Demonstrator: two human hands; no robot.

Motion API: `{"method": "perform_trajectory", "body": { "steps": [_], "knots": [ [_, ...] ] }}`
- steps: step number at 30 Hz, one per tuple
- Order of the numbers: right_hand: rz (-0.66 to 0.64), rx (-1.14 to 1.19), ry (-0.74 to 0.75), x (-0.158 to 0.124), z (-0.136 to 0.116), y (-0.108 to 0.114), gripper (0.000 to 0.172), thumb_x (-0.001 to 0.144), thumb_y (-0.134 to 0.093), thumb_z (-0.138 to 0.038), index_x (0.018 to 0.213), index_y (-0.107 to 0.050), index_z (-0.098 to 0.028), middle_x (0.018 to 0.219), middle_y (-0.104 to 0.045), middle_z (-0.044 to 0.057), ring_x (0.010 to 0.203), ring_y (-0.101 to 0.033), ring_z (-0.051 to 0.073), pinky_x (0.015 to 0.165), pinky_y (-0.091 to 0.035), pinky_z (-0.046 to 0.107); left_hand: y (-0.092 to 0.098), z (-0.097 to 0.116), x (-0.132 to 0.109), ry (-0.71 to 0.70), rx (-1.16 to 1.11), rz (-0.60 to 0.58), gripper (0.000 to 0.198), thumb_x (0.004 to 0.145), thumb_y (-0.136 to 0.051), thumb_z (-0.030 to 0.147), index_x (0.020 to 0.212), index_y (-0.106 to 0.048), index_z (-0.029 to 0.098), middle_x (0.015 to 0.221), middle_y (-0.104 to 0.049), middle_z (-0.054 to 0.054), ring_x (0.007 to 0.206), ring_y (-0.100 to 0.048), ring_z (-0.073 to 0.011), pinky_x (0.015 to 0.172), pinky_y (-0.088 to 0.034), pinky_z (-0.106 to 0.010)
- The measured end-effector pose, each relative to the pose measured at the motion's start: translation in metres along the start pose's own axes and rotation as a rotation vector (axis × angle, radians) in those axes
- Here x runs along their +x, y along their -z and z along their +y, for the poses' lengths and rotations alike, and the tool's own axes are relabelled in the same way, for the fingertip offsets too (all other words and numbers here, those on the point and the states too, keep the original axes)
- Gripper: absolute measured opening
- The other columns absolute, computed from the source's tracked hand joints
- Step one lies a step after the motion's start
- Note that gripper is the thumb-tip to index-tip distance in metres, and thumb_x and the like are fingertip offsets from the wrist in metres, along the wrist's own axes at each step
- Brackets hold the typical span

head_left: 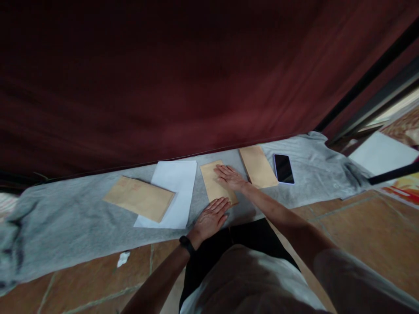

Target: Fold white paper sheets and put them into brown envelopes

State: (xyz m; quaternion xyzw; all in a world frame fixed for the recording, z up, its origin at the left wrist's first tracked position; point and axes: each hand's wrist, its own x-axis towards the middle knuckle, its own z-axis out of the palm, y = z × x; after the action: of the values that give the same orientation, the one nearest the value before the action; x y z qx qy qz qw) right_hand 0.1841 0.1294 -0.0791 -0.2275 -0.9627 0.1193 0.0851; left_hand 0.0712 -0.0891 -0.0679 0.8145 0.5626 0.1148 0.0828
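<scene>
A tan paper envelope (209, 176) lies flat on the grey cloth before me, partly covered by both my hands. My right hand (230, 176) rests across its upper middle, palm down with fingers stretched out. At its lower left edge lies my left hand (212, 216), also flat with fingers extended and a dark band on the wrist. Right of it is a pile of tan envelopes (258, 166). To the left, more tan envelopes (139, 197) lie at a slant over white paper sheets (178, 192).
A phone (283, 168) lies right of the envelope pile. Grey cloth (81, 218) covers the long narrow surface, with a dark red curtain (196, 87) behind it. A crumpled white scrap (123, 259) is on the tiled floor (134, 274). A dark bar (393, 175) juts in at right.
</scene>
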Motion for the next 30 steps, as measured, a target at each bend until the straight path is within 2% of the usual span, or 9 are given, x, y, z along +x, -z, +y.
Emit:
{"method": "perform_trajectory", "body": {
  "steps": [7, 13, 19, 24, 27, 30],
  "knots": [
    [0.1, -0.01, -0.058, 0.008, -0.004, -0.01, 0.056, 0.105, -0.037, -0.04, 0.156, -0.036, -0.017, 0.163, -0.033, 0.011, 0.152, -0.031, 0.025, 0.127, -0.017, 0.052, 0.002, 0.001, 0.0, 0.011, -0.002, 0.004, 0.05, 0.106, -0.037, 0.036, 0.154, -0.039, 0.022, 0.161, -0.041, -0.004, 0.151, -0.033, -0.0155, 0.125, -0.027, -0.037],
    [0.133, 0.089, 0.074, -0.008, -0.012, -0.014, 0.055, 0.103, -0.047, -0.04, 0.154, -0.04, -0.02, 0.161, -0.038, 0.009, 0.15, -0.035, 0.023, 0.127, -0.022, 0.048, 0.003, 0.003, 0.001, 0.022, -0.017, 0.016, 0.05, 0.105, -0.038, 0.035, 0.153, -0.04, 0.024, 0.16, -0.043, -0.004, 0.148, -0.037, -0.0164, 0.125, -0.03, -0.039],
    [0.101, 0.125, 0.187, -0.036, -0.022, -0.01, 0.05, 0.104, -0.047, -0.032, 0.152, -0.044, -0.02, 0.161, -0.038, 0.008, 0.15, -0.034, 0.021, 0.127, -0.025, 0.044, 0.0, 0.003, 0.0, 0.031, -0.012, 0.028, 0.048, 0.104, -0.041, 0.034, 0.152, -0.042, 0.024, 0.157, -0.047, -0.005, 0.146, -0.041, -0.0176, 0.123, -0.032, -0.04],
    [0.06, 0.165, 0.206, -0.071, -0.033, -0.008, 0.047, 0.103, -0.05, -0.032, 0.149, -0.049, -0.02, 0.158, -0.043, 0.009, 0.149, -0.037, 0.022, 0.125, -0.03, 0.046, -0.003, 0.002, -0.001, 0.043, -0.003, 0.054, 0.04, 0.103, -0.044, 0.033, 0.14, -0.056, 0.02, 0.148, -0.058, -0.008, 0.141, -0.048, -0.02, 0.12, -0.037, -0.041],
    [0.078, 0.198, 0.202, -0.093, -0.04, -0.004, 0.048, 0.103, -0.052, -0.033, 0.148, -0.05, -0.019, 0.155, -0.048, 0.011, 0.146, -0.042, 0.022, 0.123, -0.033, 0.046, -0.004, 0.001, -0.001, 0.028, -0.004, 0.087, 0.038, 0.103, -0.044, 0.03, 0.135, -0.059, 0.016, 0.146, -0.059, -0.011, 0.141, -0.049, -0.0201, 0.12, -0.038, -0.041],
    [0.144, 0.249, 0.167, -0.112, -0.045, 0.001, 0.046, 0.101, -0.054, -0.032, 0.145, -0.054, -0.019, 0.147, -0.057, 0.011, 0.138, -0.052, 0.022, 0.12, -0.04, 0.046, -0.003, 0.001, -0.002, 0.001, -0.013, 0.125, 0.041, 0.103, -0.043, 0.029, 0.14, -0.055, 0.016, 0.147, -0.058, -0.011, 0.141, -0.049, -0.0189, 0.119, -0.041, -0.041]
  ]
}}
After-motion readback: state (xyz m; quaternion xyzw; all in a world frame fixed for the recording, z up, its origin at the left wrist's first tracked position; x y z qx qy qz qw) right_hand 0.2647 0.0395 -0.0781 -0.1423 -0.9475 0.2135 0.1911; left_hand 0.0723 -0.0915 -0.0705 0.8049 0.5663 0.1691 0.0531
